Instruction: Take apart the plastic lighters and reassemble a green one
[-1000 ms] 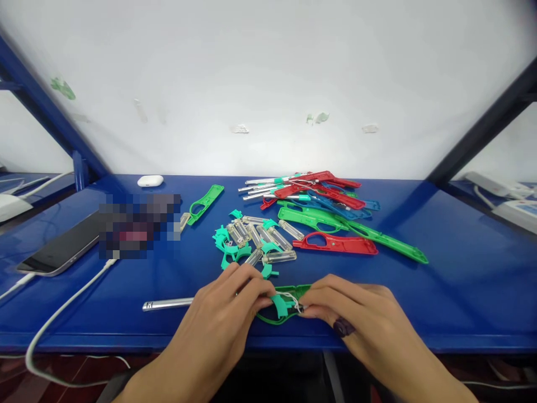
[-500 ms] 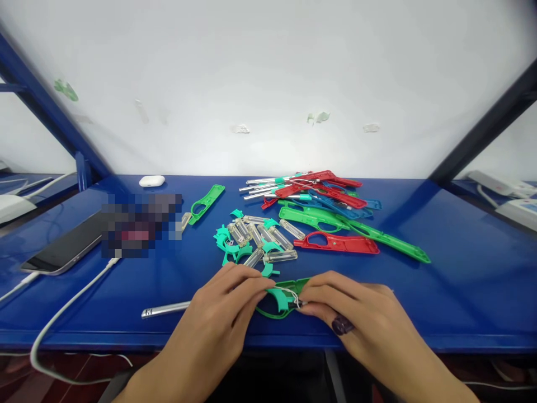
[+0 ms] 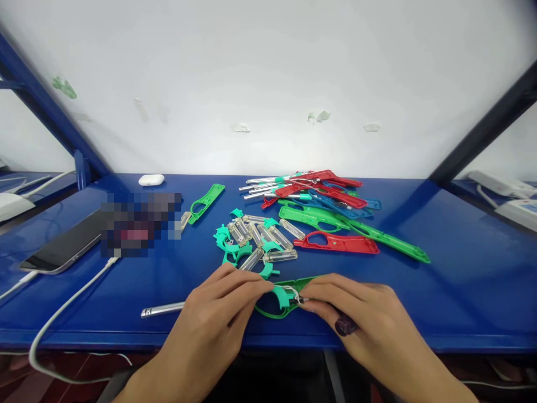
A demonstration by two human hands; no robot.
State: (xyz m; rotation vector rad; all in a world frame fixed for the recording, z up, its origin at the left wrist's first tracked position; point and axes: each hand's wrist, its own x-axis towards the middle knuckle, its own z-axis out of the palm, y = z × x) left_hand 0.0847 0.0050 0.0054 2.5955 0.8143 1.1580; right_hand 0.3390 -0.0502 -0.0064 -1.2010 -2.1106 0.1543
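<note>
Near the front edge of the blue table (image 3: pixel 461 291), both my hands hold one green plastic lighter shell (image 3: pixel 289 288). A teal trigger piece (image 3: pixel 280 296) and a thin white wire sit in it. My left hand (image 3: pixel 218 313) pinches the shell's left end, and a silver metal tube (image 3: pixel 161 309) sticks out to the left from under it. My right hand (image 3: pixel 352 313) pinches the shell's right part with fingertips at the wire. Just behind lies a heap of teal triggers and clear tubes (image 3: pixel 255 240).
A pile of red, green and blue shells with metal tubes (image 3: pixel 323 201) lies behind to the right. A single green shell (image 3: pixel 205 202), a white earbud case (image 3: pixel 151 179), a phone (image 3: pixel 62 246) with a white cable (image 3: pixel 62 313) lie to the left.
Both hands have shifted slightly on the green shell, the fingertips working at the teal trigger and wire. Nothing else on the table has moved.
</note>
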